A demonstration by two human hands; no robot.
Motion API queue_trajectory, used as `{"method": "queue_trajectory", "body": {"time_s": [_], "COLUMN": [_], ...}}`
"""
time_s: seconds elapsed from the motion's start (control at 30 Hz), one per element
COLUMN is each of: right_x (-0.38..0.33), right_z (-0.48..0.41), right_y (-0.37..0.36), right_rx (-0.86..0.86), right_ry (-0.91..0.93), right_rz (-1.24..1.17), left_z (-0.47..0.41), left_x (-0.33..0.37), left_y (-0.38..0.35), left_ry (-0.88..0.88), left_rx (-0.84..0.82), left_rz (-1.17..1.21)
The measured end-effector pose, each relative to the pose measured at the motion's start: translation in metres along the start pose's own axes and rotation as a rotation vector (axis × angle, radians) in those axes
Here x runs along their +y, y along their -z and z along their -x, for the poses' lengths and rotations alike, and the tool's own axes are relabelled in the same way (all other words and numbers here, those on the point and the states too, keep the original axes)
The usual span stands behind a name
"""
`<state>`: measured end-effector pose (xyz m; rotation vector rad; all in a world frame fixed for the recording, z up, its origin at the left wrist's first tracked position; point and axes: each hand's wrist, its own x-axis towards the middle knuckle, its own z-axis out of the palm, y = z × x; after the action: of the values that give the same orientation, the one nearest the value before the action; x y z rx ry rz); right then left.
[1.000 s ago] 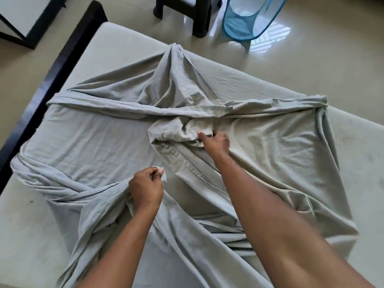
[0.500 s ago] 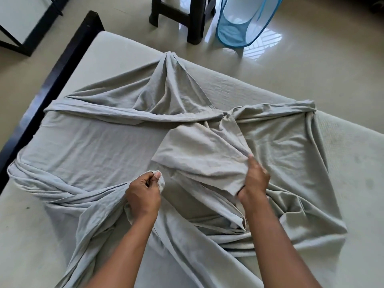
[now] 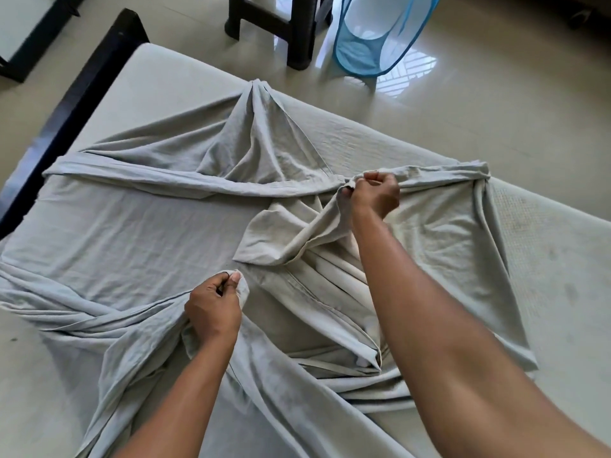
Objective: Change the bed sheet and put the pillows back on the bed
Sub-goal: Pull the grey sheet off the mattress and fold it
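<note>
A pale grey bed sheet [image 3: 132, 233] lies rumpled on the bare mattress [image 3: 545, 246], its corners folded in toward the middle. My left hand [image 3: 215, 309] grips a gathered corner of the sheet near the front centre. My right hand [image 3: 373, 193] is raised farther back and to the right, pinching another fold of the sheet, which hangs taut beneath it. No pillows are in view.
The bed's black frame [image 3: 72, 107] runs along the left side. On the glossy tiled floor beyond the bed stand a dark stool [image 3: 277, 28] and a blue mesh laundry basket [image 3: 380, 38]. Part of a white table with a dark frame [image 3: 23, 34] shows at the top left.
My right hand took a fold from the sheet's middle, drew it toward me, then carried it up and away to the right. My left hand has kept its grip in place.
</note>
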<state>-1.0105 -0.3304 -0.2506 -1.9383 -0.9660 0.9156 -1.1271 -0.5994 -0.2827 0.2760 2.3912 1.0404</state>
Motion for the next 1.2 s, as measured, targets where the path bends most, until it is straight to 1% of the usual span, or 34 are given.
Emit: {"method": "queue_trajectory", "body": {"time_s": [0.07, 0.17, 0.27, 0.33, 0.43, 0.53, 0.63, 0.67, 0.7, 0.77, 0.83, 1.03, 1.13, 1.2], "right_x": [0.002, 0.01, 0.015, 0.018, 0.023, 0.024, 0.026, 0.027, 0.028, 0.031, 0.033, 0.028, 0.012, -0.001], "right_z": [-0.019, -0.034, -0.035, -0.031, -0.032, -0.035, -0.037, -0.037, -0.037, -0.036, -0.032, -0.022, -0.007, 0.005], "right_y": [-0.018, -0.035, -0.041, -0.043, -0.044, -0.047, -0.053, -0.054, -0.055, -0.052, -0.042, 0.009, 0.041, 0.057], "right_rx": [-0.037, -0.245, -0.388, -0.438, -0.487, -0.533, -0.627, -0.63, -0.596, -0.497, -0.474, -0.583, -0.633, -0.673], "right_ry": [0.078, 0.191, 0.298, 0.371, 0.515, 0.616, 0.708, 0.728, 0.745, 0.762, 0.783, 0.725, 0.78, 0.83], "right_rz": [0.164, 0.472, 0.644, 0.719, 0.801, 0.869, 1.063, 1.113, 1.134, 1.125, 1.098, 0.97, 0.823, 0.75], "left_z": [-0.002, 0.001, 0.005, 0.005, 0.008, 0.009, 0.008, 0.008, 0.008, 0.011, 0.017, 0.042, 0.064, 0.08], "left_x": [-0.004, -0.01, -0.019, -0.026, -0.03, -0.034, -0.04, -0.042, -0.044, -0.048, -0.048, -0.022, -0.001, 0.01], "left_y": [-0.002, -0.004, -0.004, -0.004, 0.001, 0.005, 0.006, 0.006, 0.005, 0.005, 0.008, 0.031, 0.044, 0.051], "left_ry": [0.024, 0.046, 0.108, 0.144, 0.187, 0.266, 0.276, 0.273, 0.268, 0.253, 0.215, 0.08, 0.014, 0.003], "left_rx": [-0.001, -0.028, -0.085, -0.109, -0.123, -0.16, -0.143, -0.138, -0.141, -0.151, -0.161, -0.197, -0.25, -0.267], "left_rz": [0.025, 0.096, 0.171, 0.192, 0.118, 0.18, 0.164, 0.158, 0.152, 0.128, 0.092, -0.032, -0.153, -0.186]}}
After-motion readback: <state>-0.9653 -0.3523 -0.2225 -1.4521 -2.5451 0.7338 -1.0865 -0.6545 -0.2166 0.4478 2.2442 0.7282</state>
